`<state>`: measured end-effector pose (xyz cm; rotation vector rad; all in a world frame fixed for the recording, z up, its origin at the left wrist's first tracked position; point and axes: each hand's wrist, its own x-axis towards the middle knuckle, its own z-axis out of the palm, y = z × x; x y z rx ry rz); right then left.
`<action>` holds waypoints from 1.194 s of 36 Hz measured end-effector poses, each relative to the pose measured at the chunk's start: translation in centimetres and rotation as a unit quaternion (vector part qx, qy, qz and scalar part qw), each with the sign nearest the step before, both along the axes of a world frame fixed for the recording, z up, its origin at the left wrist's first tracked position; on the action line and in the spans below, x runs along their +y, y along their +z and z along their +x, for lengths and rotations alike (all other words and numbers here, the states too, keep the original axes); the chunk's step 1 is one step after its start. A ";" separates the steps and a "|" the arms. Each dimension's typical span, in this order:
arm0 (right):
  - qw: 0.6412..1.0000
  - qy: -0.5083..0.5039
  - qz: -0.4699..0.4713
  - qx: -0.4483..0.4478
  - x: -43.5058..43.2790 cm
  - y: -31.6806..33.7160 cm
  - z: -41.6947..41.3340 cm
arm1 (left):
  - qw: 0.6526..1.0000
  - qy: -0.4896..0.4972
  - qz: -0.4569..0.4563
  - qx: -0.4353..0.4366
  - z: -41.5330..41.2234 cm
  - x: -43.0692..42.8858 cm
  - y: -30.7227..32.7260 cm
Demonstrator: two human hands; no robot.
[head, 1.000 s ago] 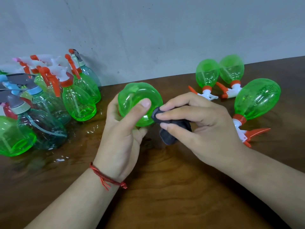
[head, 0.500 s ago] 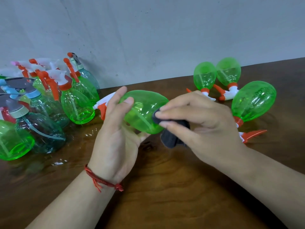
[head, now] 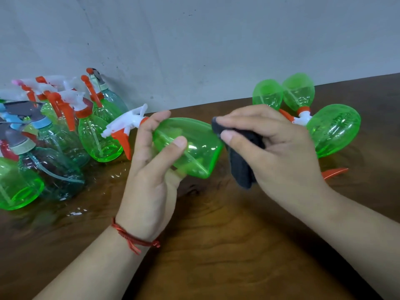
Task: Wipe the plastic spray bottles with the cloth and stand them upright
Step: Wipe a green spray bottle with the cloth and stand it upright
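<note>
**Item: green spray bottle (head: pixel 194 146).** Held above the table (head: pixel 216 252), centre of view. Long axis near level, running left to right. White spray head with orange trigger points left and slightly away; flat base faces right.

**Left hand (head: pixel 151 169).** Thumb and fingers curled round the bottle's neck end, grasping it. Red cord bracelet (head: pixel 134 237) at the wrist.

**Right hand (head: pixel 275 148).** Fingers and thumb pinch a dark cloth (head: pixel 240 161); the cloth's upper end touches the bottle's base rim and the rest hangs down.

**Standing bottles (head: pixel 97 135).** Cluster at left by the wall (head: pixel 216 40), green and blue-green, upright, heads up.

**Lying bottles (head: pixel 333 131).** Three green ones on their sides at right, behind the right hand, bases pointing away.
</note>
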<state>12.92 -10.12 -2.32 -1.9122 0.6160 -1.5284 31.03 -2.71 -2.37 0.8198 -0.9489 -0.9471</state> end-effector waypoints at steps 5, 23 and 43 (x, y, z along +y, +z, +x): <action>0.965 0.114 0.215 -0.093 -1.0 -0.2 0.2 | 0.999 -0.020 -0.015 0.045 0.2 0.2 0.3; 0.993 0.026 0.108 -0.042 -1.0 -0.7 0.0 | 0.982 0.050 -0.019 -0.181 -0.4 0.2 -0.4; 0.948 0.164 0.264 -0.076 0.3 -0.9 0.7 | 0.964 0.185 0.015 -0.191 -0.1 0.3 -0.5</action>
